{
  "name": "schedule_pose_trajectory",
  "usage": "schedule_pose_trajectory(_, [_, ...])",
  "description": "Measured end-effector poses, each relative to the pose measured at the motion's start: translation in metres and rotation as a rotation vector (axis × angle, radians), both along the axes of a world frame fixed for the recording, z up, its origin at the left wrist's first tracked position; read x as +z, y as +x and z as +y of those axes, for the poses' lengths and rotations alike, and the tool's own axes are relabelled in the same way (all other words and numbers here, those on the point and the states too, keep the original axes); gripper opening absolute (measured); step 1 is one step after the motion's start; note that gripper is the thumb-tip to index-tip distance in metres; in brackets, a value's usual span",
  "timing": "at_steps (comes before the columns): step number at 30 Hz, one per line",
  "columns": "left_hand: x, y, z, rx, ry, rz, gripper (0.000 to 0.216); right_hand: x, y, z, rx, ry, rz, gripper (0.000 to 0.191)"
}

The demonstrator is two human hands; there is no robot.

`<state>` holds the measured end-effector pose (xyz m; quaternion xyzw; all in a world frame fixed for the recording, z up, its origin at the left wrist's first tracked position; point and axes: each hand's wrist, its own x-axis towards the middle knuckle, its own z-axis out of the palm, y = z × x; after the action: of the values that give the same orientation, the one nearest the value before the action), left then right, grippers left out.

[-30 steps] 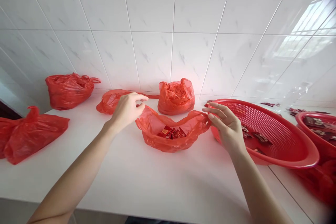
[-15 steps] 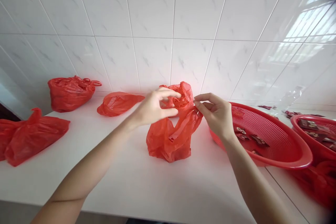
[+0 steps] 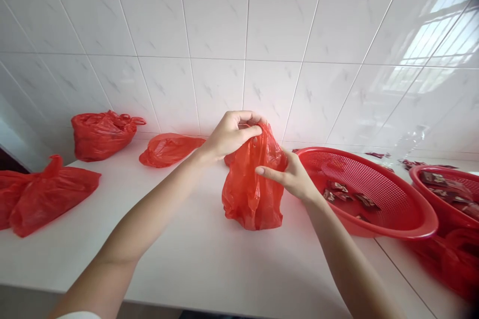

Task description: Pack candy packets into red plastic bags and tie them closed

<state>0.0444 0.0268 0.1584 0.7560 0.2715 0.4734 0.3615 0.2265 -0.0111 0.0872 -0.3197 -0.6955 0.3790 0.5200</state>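
Note:
A red plastic bag stands upright on the white table in front of me, its top gathered. My left hand pinches the top edge of this bag between thumb and fingers. Around the bag's right side curves my right hand, thumb stretched across the front and the other fingers behind the plastic, mostly hidden. Part of another red bag shows behind, largely covered by my left hand and the bag in front. Just right of my right hand is a red perforated basket with several small dark wrapped packets inside.
A second red basket with packets sits at the far right, with red plastic below it. On the left lie a flat red bag, a filled red bag and a knotted red bag. A tiled wall borders the table's back.
My left hand has moved right and closed on the bag's top. My right hand has left its pinch at the handle and come down around the bag's side. The bag now stands taller.

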Motion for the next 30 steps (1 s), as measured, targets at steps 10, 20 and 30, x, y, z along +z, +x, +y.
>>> schedule_pose_trajectory(10, [0.001,-0.024,0.0,0.11,0.051,0.049,0.035,-0.035,-0.002,0.038,-0.082,-0.31,0.66,0.035])
schedule_pose_trajectory(20, [-0.102,-0.068,0.018,0.248,0.091,-0.078,0.077,-0.044,0.005,0.053,-0.087,-0.298,0.698,0.041])
schedule_pose_trajectory(30, [-0.114,-0.043,0.044,-0.065,-0.176,-0.139,0.068,-0.044,0.009,0.056,-0.069,-0.371,0.739,0.041])
